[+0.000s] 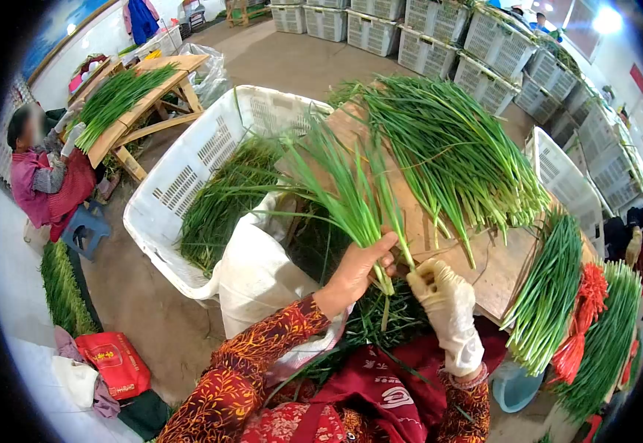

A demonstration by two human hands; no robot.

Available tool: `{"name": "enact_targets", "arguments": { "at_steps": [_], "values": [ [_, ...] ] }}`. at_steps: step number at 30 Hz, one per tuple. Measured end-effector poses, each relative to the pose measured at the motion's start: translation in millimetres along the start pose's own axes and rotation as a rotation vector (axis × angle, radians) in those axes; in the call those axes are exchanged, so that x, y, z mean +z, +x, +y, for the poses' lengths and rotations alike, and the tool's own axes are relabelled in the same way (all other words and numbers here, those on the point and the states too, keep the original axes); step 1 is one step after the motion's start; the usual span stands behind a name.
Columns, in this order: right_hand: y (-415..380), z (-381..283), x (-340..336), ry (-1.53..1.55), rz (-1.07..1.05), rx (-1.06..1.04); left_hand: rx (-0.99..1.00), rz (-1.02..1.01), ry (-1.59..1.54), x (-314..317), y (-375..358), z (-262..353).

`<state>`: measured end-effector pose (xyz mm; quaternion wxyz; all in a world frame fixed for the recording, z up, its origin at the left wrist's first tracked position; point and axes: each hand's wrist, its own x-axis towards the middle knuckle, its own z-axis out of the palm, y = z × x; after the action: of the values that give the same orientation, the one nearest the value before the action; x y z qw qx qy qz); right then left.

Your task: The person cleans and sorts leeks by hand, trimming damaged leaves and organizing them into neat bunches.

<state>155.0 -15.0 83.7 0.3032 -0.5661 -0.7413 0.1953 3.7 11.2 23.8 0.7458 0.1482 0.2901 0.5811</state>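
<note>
My bare left hand [357,272] is closed around a small bunch of garlic chives [351,203], leaves pointing up and away, stem ends below the fist. My right hand [445,306], in a pale glove, pinches the lower end of a separate chive stalk [403,238] just beside the bunch. Beyond both hands, a large heap of chives [454,148] lies on a wooden board [495,277], stem ends toward the right. Loose chive leaves and scraps hang over my lap beneath my hands.
A white crate [163,214] holding green scraps stands at left, a white sack [259,258] against it. Red ties [586,310] lie between chive bundles [550,292] at right. A blue basin [517,387] sits below. Another person [41,177] works at a wooden table [141,103]; crates line the back.
</note>
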Motion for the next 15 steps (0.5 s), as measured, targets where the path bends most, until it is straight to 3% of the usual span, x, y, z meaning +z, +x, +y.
{"name": "enact_targets", "arguments": {
  "at_steps": [6, 11, 13, 15],
  "values": [
    [-13.0, 4.1, 11.3, 0.258, -0.082, -0.059, -0.021, -0.022, 0.127, -0.9, -5.3, 2.1],
    [6.7, -0.1, 18.7, 0.324, 0.008, -0.012, -0.024, 0.020, 0.165, -0.9, -6.8, -1.9],
    [12.8, 3.9, 28.2, 0.545, -0.076, 0.173, -0.035, 0.014, 0.137, 4.1, -11.0, 0.2],
    [14.7, 10.2, 37.2, 0.437, 0.033, 0.084, 0.038, -0.027, 0.130, -1.6, -8.4, -0.7]
  ]
}}
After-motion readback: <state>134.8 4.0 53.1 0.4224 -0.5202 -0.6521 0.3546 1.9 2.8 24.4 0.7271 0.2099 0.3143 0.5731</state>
